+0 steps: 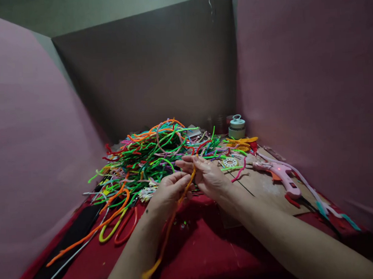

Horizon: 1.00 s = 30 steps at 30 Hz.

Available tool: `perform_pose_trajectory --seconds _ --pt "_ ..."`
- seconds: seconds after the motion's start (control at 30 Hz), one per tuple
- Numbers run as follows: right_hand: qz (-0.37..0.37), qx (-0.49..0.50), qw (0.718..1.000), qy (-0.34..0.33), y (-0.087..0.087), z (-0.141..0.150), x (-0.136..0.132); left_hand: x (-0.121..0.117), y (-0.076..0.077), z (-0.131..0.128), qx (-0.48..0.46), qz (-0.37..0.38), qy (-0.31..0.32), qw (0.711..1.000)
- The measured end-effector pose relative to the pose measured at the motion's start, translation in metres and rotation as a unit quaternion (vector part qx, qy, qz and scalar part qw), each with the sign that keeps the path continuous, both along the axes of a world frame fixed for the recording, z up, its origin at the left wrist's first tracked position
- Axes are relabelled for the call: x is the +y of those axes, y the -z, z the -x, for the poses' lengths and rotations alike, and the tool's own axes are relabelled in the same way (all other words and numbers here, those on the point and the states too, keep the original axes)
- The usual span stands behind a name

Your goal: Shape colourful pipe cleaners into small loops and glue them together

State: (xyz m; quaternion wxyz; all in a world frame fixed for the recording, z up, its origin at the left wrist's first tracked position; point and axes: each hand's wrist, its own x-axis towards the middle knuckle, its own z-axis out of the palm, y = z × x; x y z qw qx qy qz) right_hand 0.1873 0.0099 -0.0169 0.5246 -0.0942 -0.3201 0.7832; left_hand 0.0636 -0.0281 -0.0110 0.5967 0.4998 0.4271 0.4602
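An orange-yellow pipe cleaner (167, 241) runs between my two hands, its loose end hanging down toward the table's front. My left hand (173, 189) is closed, pinching it between thumb and forefinger. Close beside it, my right hand (205, 172) holds the upper part of the same pipe cleaner, fingers pressed together. Part of the strand looks twisted or doubled near the fingers. Just behind my hands lies a big tangled heap of pipe cleaners (146, 154) in green, orange, red, pink and other colours.
A pink glue gun (280, 176) with a small red light lies on cardboard (264, 195) at the right. Behind it stands a pale green container (237, 128). A black flat object (67, 241) and a white cable (74, 254) lie at left on the red cloth (205, 255). Pink panels (309, 87) flank the table.
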Motion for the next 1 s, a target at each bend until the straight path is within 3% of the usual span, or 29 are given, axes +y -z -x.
perform_pose_trajectory --seconds 0.13,0.23,0.33,0.43,0.53,0.67,0.8,1.0 --pt "-0.051 -0.046 0.998 0.003 0.003 0.002 -0.001 -0.001 0.002 -0.004 0.048 -0.053 -0.045 0.996" --pt "-0.111 -0.128 0.982 0.085 0.003 0.000 -0.001 -0.004 0.002 -0.004 0.126 -0.120 -0.110 0.979" --pt "-0.147 -0.215 0.953 0.154 0.003 -0.002 0.000 -0.007 0.005 -0.004 0.258 -0.253 -0.196 0.912" --pt "-0.136 -0.260 0.943 0.157 0.002 -0.004 0.000 -0.008 0.008 -0.004 0.343 -0.366 -0.231 0.834" --pt "-0.125 -0.272 0.945 0.135 0.001 -0.005 0.000 -0.009 0.009 -0.004 0.368 -0.394 -0.239 0.807" --pt "-0.113 -0.249 0.952 0.135 0.002 -0.004 0.002 -0.010 0.006 -0.005 0.384 -0.379 -0.257 0.802" --pt "-0.100 -0.201 0.966 0.129 0.003 -0.002 0.002 -0.011 0.004 -0.006 0.370 -0.356 -0.260 0.818" --pt "-0.092 -0.135 0.982 0.092 0.001 -0.003 -0.001 -0.009 0.004 -0.006 0.252 -0.276 -0.240 0.896"
